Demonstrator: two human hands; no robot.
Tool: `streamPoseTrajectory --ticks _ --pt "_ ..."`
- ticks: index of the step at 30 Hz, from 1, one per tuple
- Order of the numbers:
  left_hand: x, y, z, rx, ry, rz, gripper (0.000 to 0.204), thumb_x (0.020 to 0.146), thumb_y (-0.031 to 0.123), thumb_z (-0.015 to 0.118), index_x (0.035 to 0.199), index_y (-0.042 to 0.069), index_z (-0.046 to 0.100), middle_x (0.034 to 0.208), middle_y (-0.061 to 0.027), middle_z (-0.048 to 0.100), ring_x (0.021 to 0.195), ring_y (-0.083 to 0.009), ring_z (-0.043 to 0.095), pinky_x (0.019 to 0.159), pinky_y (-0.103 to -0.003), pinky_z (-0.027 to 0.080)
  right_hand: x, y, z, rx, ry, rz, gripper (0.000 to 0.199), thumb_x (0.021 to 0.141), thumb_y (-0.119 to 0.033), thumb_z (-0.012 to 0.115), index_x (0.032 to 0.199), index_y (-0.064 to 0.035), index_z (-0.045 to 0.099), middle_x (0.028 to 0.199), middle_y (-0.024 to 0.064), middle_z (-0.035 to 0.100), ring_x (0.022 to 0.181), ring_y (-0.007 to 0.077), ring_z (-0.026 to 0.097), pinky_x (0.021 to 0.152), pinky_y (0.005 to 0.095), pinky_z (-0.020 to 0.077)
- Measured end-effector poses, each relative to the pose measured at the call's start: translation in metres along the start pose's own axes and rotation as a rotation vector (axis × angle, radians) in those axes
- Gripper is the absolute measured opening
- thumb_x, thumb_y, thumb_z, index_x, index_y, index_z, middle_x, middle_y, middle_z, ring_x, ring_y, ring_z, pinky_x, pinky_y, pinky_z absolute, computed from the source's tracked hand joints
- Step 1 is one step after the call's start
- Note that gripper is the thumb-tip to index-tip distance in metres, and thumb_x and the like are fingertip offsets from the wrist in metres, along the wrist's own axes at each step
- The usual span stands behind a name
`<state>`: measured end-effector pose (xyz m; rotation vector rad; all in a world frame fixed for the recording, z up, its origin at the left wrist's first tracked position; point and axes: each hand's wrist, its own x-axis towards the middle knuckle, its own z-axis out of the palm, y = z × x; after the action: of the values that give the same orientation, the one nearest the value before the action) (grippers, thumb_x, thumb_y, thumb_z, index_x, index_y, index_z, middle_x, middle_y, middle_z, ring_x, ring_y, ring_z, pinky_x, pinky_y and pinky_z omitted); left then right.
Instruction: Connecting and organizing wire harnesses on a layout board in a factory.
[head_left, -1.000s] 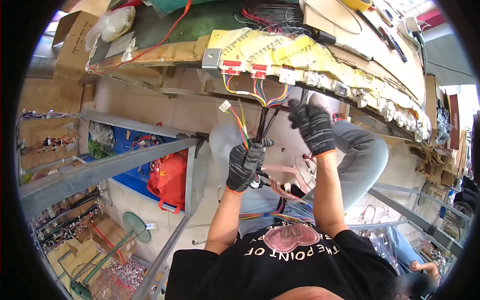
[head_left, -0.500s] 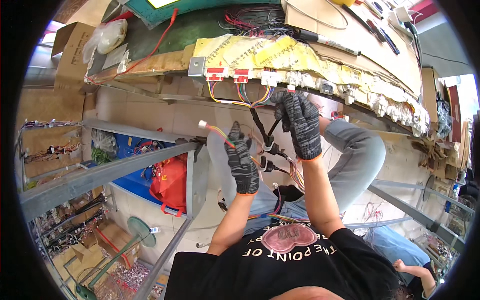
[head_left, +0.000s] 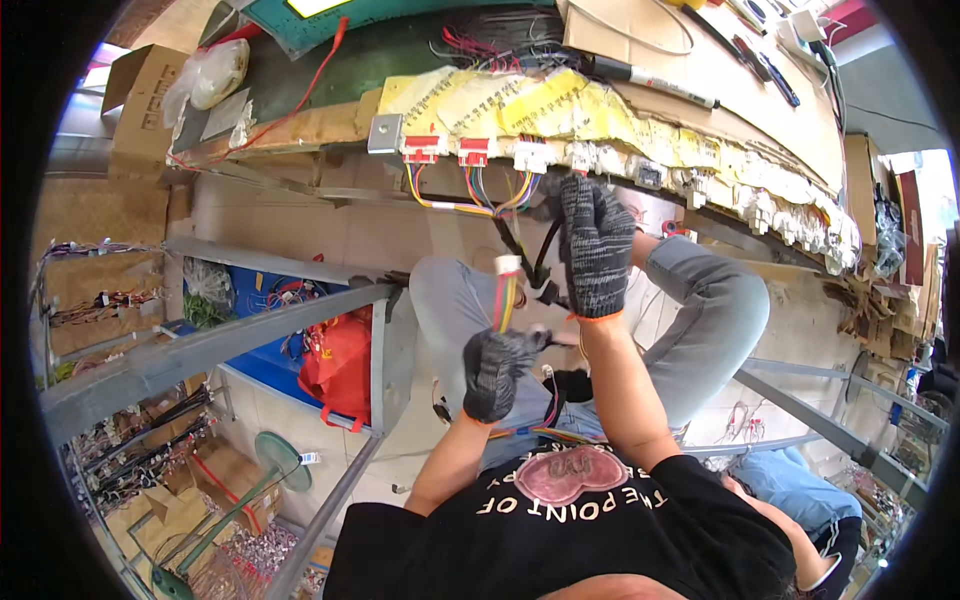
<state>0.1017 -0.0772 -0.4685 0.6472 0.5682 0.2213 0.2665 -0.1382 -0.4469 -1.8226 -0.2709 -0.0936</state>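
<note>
- Black T-shirt (head_left: pixel 620 530), pink print (head_left: pixel 568 477) on it, nearest the camera along the lower edge.
- Left hand (head_left: pixel 495 375), dark grey knit glove: grip closed, fingers curled round a small bundle of coloured wires (head_left: pixel 505 305), red and yellow among them.
- Wires stick up out of the fist and end in a white plug (head_left: pixel 508 266), which is apart from the desk (head_left: pixel 400 60).
- Jeans (head_left: pixel 715 310), greyish blue, knees bent, one leg either side of the hands.
- Right hand (head_left: pixel 598 250), same kind of glove, farther out: fingertips at the desk's front edge, just under the connector row. Fingers side by side; can't tell if the grip pinches anything, tips partly hidden.
- Black-sheathed harness (head_left: pixel 510 236), left of the right hand, splitting at its upper end into coloured strands (head_left: pixel 440 206).
- Strands run up to two red-and-white connectors (head_left: pixel 473 152) and one white connector (head_left: pixel 532 155), lined up on the desk edge.
- Grey metal block (head_left: pixel 384 133) left of those; yellow printed paper (head_left: pixel 490 100) behind.
- Deeper on the desk: black marker (head_left: pixel 650 80), tangled dark and red wires (head_left: pixel 500 42), cardboard sheet (head_left: pixel 620 38).
- Off left: red bag (head_left: pixel 335 370) in a blue tray (head_left: pixel 262 362).
</note>
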Motion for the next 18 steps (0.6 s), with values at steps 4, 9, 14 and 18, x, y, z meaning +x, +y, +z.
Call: streamPoseTrajectory --ticks 4,9,14,18 --pt "0.029 -0.012 0.009 -0.47 -0.432 -0.411 0.039 0.089 0.043 0.045 0.069 0.009 0.048 0.051 0.0002 0.038 0.047 -0.0114 0.039 0.05 -0.023 0.04 -0.026 -0.004 -0.037 -0.02 -0.009 -0.076 0.024 0.091 -0.016 0.042 0.095 0.0002 0.06 0.083 0.0092 0.063 0.072 0.0171 0.059 0.067 0.0282 0.0453" --pt "0.035 -0.02 0.059 0.053 -0.271 -0.407 0.045 0.085 0.046 0.05 0.112 0.01 0.05 0.081 0.0018 0.056 0.071 -0.0104 0.053 0.061 -0.027 0.045 -0.026 -0.011 -0.055 0.036 -0.159 0.185 0.017 0.088 -0.011 0.048 0.093 0.0012 0.059 0.082 0.0112 0.06 0.074 0.0201 0.058 0.068 0.03 0.0446" --pt "0.004 -0.087 -0.003 0.742 0.277 0.484 0.054 0.082 0.019 0.06 0.125 -0.001 0.033 0.113 -0.0161 0.046 0.103 -0.0267 0.046 0.093 -0.034 0.034 -0.007 -0.008 -0.055 0.148 -0.025 0.22 0.021 0.089 -0.015 0.048 0.085 0.0006 0.061 0.068 0.0041 0.061 0.058 0.0077 0.049 0.055 0.0229 0.039" --pt "-0.025 -0.167 -0.058 1.164 0.118 0.194 0.067 0.08 0.022 0.063 0.131 0.002 0.025 0.113 -0.013 0.044 0.098 -0.0247 0.047 0.088 -0.035 0.039 -0.006 -0.009 -0.056 0.136 0.057 0.178 0.019 0.088 -0.015 0.052 0.086 0.0001 0.063 0.065 0.001 0.061 0.052 0.0027 0.043 0.048 0.0196 0.0349"
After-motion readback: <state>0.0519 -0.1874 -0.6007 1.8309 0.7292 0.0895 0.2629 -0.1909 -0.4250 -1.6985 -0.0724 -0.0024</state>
